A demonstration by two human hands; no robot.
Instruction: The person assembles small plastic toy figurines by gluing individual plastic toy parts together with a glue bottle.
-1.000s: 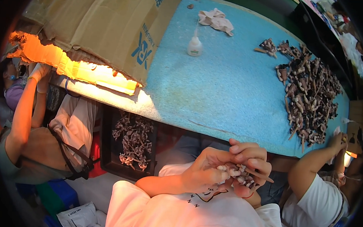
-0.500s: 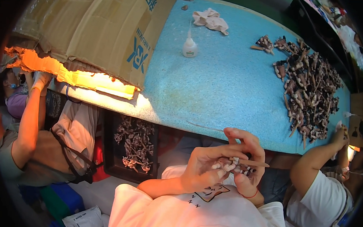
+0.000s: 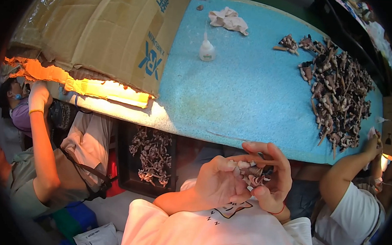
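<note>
In front of my chest, my left hand [image 3: 217,179] pinches a small brown and pale figurine [image 3: 254,175] with its thumb and finger. From the other side my right hand [image 3: 279,178] curls round the same figurine, its thumb beneath and fingers above. A flat wooden stick [image 3: 267,162] runs from the figurine toward my right fingers. Parts of the piece are covered by my fingers, so its full shape cannot be made out. Both hands are just off the near edge of the blue table [image 3: 232,98].
A heap of similar figurines on sticks [image 3: 339,94] covers the table's right side. A white squeeze bottle [image 3: 207,50] and a crumpled cloth [image 3: 228,21] stand farther back. Left are a cardboard box [image 3: 98,33] and a black tray of parts [image 3: 123,172]. Co-workers sit on both sides.
The figurine has been turned between my hands, with its stick now farther back. My left fingers have shifted along it. The co-worker's gloved hand at left has moved.
</note>
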